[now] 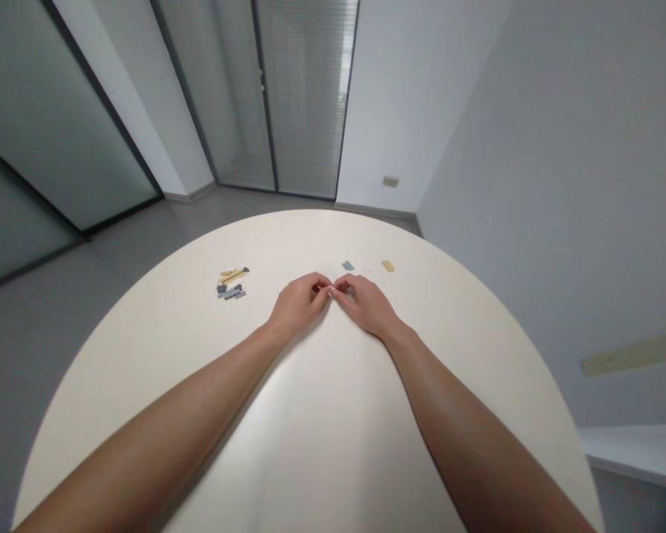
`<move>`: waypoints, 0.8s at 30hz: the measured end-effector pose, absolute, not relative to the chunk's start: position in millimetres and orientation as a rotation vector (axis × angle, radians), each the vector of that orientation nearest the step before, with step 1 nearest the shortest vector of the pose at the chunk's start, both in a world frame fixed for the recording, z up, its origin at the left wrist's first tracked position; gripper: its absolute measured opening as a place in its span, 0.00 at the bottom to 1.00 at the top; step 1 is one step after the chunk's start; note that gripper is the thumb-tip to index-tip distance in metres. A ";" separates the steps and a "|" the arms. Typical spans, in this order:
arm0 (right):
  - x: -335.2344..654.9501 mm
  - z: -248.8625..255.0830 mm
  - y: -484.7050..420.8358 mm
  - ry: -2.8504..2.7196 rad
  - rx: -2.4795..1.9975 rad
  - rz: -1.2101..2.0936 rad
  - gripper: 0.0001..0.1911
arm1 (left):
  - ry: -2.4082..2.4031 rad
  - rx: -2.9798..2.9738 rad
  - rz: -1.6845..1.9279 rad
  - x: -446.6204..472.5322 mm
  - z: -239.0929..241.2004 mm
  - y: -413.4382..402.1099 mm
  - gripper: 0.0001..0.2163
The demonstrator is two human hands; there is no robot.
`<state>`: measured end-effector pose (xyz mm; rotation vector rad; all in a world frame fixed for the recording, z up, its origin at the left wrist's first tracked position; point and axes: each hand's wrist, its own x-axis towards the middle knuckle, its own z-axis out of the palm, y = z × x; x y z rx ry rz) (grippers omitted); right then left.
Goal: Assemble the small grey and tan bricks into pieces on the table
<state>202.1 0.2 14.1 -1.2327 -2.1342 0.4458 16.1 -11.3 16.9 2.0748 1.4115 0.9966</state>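
Observation:
My left hand (303, 300) and my right hand (366, 302) meet over the middle of the table, fingertips almost touching. Both are closed in a pinch on a small white building-block piece (331, 292), mostly hidden by the fingers. Just beyond my right hand lie a grey flat piece (348, 265), a white flat piece (368, 264) and a yellow flat piece (388, 266), spaced apart in a row. To the left of my left hand is a loose group of several yellow pieces (233, 276), grey pieces (234, 294) and dark pieces (221, 289).
The round cream table (322, 444) extends under both forearms, its curved far edge past the pieces. Behind it stand a glass door with blinds (305, 96) and a white wall (411, 96). Frosted panels (49, 96) are at the left.

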 end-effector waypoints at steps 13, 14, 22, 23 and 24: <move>201.2 16.1 -1.3 -2.002 -1.176 0.585 0.06 | 1.420 2.074 1.024 15.1 13.0 -9.7 0.08; 201.3 15.8 -1.0 -1.990 -1.167 0.597 0.05 | 1.419 2.078 1.019 14.9 12.9 -9.5 0.08; 201.4 13.8 1.5 -1.906 -1.134 0.656 0.04 | 1.464 2.080 0.971 14.1 13.1 -9.0 0.11; 201.5 13.5 1.8 -1.900 -1.131 0.660 0.04 | 1.464 2.080 0.967 14.2 13.4 -9.1 0.11; 201.7 13.1 2.1 -1.895 -1.126 0.665 0.04 | 1.464 2.080 0.965 14.3 13.6 -9.1 0.11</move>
